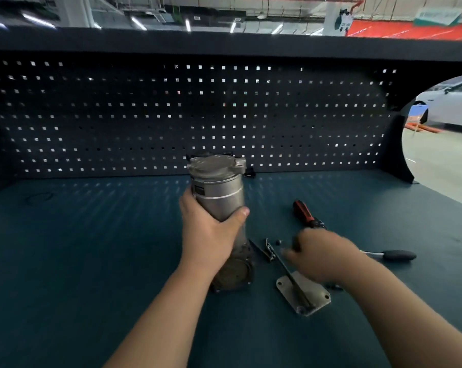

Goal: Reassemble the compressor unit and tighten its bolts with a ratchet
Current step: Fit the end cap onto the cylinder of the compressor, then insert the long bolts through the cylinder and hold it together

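A: Hands first. What are they doing?

B: The left hand (211,235) is wrapped round the middle of the compressor (219,187), thumb across its front. The right hand (322,256) is blurred at the compressor's three o'clock; I cannot tell whether it is open or closed, or if it holds anything.

A: And the unit itself?

B: At mid-bench, slightly tilted, its lower flanged end down near the surface.

A: How far along, would you say?

B: Early, I judge. The cover plate (317,296) lies loose at five o'clock with a thin rod across it. Loose bolts (269,249) sit at four o'clock, just beside the right hand's fingertips. So fitting the plate, seating the bolts and tightening all seem to be left.

A: Tools?

B: A black-handled tool (398,254), likely the ratchet, lies at three o'clock beyond the right hand. A red-and-black screwdriver (302,211) is at two o'clock.

A: Room to move?

B: The bench (91,248) offers open surface toward nine o'clock. The pegboard (145,115) walls off twelve o'clock, close behind the compressor. The bench's right edge runs past the black-handled tool at three o'clock.
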Demonstrator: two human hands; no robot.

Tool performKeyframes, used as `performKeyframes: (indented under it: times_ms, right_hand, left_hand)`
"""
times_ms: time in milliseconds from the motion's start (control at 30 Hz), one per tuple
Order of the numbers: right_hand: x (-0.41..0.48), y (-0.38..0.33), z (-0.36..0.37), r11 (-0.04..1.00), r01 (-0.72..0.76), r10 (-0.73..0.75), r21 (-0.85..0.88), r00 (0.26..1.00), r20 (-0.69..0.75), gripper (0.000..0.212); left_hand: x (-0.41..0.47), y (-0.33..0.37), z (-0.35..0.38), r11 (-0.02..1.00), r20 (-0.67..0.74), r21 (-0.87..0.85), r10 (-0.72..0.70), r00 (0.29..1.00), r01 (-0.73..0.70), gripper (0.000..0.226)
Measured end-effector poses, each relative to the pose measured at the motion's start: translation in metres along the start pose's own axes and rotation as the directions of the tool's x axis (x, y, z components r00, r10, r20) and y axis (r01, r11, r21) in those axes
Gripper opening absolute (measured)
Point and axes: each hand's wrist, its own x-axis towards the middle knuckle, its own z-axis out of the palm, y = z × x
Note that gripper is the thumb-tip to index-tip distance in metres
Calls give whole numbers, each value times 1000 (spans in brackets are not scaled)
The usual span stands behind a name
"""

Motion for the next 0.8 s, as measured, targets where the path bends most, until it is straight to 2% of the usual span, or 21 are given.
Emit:
performKeyframes:
  times_ms: [33, 100, 200, 300, 400, 467, 500, 533, 600, 633, 667, 700, 733, 800]
  right_hand:
    - [-5, 3, 11, 993, -12, 25, -118, 994, 110, 45]
    - [-10, 3, 22, 984, -14, 53, -179, 975, 216, 35]
    - [-8, -3, 25, 987, -8, 43, -158, 973, 225, 23]
    - [-10, -3, 15, 989, -20, 53, -145, 973, 225, 26]
    - [-17, 13, -22, 999, -8, 12, -33, 995, 97, 20]
    - [-18, 19, -49, 972, 98, -80, 214, 992, -93, 4]
    - [-18, 17, -60, 910, 173, -107, 377, 976, -189, 8]
    - [-17, 12, -68, 795, 251, -122, 552, 958, -261, 14]
    - [-16, -5, -81, 411, 373, -130, 832, 927, -351, 21]
    - [-16, -14, -87, 225, 422, -126, 879, 907, -403, 21]
    - [-16, -23, -94, 87, 466, -104, 880, 883, -457, 21]
    - [-15, -30, -101, 12, 523, -63, 852, 851, -521, 21]
    - [-15, -37, -109, 1, 591, -10, 807, 807, -591, 21]
    - [-16, -50, -124, 92, 708, 59, 700, 698, -714, 23]
  left_hand:
    - [3, -3, -4, 1000, 10, -9, -3, 1000, 3, 87]
    - [10, -9, -14, 1000, 18, -19, -1, 1000, 2, 85]
    - [20, -15, -35, 1000, 48, 9, 17, 999, -17, 82]
    - [28, -17, -56, 995, 113, 82, 41, 993, -51, 88]
    - [30, -13, -65, 988, 171, 130, 61, 983, -84, 91]
    - [29, -11, -67, 987, 195, 128, 71, 978, -97, 90]
    - [29, -9, -68, 987, 205, 128, 72, 976, -100, 91]
    - [28, -8, -68, 987, 216, 126, 71, 974, -101, 92]
    - [26, -5, -70, 987, 243, 124, 72, 967, -105, 104]
    - [25, -4, -71, 986, 255, 127, 75, 964, -111, 114]
    - [24, -4, -72, 984, 264, 131, 79, 961, -117, 125]
    - [23, -4, -73, 983, 268, 134, 86, 960, -125, 131]
    - [22, -3, -74, 982, 265, 135, 95, 960, -134, 134]
    - [22, -4, -76, 981, 245, 128, 111, 963, -146, 130]
